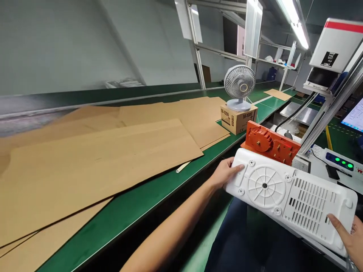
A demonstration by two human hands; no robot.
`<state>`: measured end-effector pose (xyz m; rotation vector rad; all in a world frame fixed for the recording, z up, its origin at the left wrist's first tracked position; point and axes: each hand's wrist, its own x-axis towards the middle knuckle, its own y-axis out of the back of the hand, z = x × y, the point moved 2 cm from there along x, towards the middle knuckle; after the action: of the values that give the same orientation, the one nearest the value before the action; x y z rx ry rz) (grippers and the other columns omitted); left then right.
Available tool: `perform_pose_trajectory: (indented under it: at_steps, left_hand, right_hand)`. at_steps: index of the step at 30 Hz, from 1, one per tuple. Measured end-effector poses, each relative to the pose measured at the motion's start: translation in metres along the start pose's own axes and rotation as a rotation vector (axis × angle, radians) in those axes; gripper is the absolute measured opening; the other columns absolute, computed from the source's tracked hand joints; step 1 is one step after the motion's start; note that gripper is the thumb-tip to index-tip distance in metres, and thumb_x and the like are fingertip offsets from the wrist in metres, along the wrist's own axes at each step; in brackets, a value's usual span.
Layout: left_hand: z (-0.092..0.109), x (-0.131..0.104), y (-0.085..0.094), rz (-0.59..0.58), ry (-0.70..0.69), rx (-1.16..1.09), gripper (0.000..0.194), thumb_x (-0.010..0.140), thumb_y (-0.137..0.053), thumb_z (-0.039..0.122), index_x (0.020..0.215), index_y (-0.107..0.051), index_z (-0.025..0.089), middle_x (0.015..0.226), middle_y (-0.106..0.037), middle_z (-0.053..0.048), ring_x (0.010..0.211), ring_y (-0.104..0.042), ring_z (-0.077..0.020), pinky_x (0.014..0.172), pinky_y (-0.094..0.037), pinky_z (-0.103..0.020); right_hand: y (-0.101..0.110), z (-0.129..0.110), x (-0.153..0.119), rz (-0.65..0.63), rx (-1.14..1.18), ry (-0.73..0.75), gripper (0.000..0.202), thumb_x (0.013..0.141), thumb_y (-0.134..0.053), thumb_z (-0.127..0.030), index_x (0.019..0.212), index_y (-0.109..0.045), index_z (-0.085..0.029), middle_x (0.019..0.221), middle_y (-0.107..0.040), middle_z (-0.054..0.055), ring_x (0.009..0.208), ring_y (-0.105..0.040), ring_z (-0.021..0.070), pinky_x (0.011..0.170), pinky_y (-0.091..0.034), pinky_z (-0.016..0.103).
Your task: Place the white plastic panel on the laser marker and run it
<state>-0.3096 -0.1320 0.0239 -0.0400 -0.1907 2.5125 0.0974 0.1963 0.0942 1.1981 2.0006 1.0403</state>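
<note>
White plastic housing (pixel 289 200) lies tilted across my lap, underside up, in front of the orange part (pixel 269 142), its round ribbed disc toward my left and vent slots toward my right. My left hand (pixel 225 173) grips its left end, thumb on top. My right hand (pixel 350 236) holds the right end, one finger on the slots. Cardboard sheets (pixel 99 151) cover the green belt (pixel 136 206) at left.

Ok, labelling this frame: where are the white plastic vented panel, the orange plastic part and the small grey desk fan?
White plastic vented panel (pixel 292 198), head view, middle.
Orange plastic part (pixel 269 145), head view, front face.
Small grey desk fan (pixel 239 82), head view, grille.
</note>
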Motion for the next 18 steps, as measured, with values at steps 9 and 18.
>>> perform_pose_trajectory:
  at_steps: [9, 18]
  left_hand:
    - [0.038, 0.123, 0.059, 0.1, -0.242, 0.259, 0.09, 0.067, -0.096, 0.062, 0.137, -0.065, 0.013, 0.125, -0.077, -0.016, 0.115, -0.071, -0.0337, 0.098, -0.055, -0.041]
    - [0.036, 0.197, 0.087, 0.158, -0.162, 0.222, 0.079, 0.064, -0.102, 0.043, 0.129, -0.071, 0.012, 0.11, -0.079, -0.015, 0.102, -0.071, -0.0306, 0.096, -0.054, -0.043]
  right_hand:
    - [-0.066, -0.093, 0.047, 0.085, -0.211, 0.34, 0.074, 0.086, -0.043, -0.084, 0.12, -0.068, -0.024, 0.113, -0.078, 0.017, 0.106, -0.071, 0.0456, 0.084, -0.053, 0.049]
    - [-0.109, -0.154, 0.089, 0.057, -0.303, 0.313, 0.057, 0.106, -0.049, -0.066, 0.133, -0.061, -0.017, 0.12, -0.075, 0.019, 0.112, -0.072, 0.041, 0.089, -0.053, 0.044]
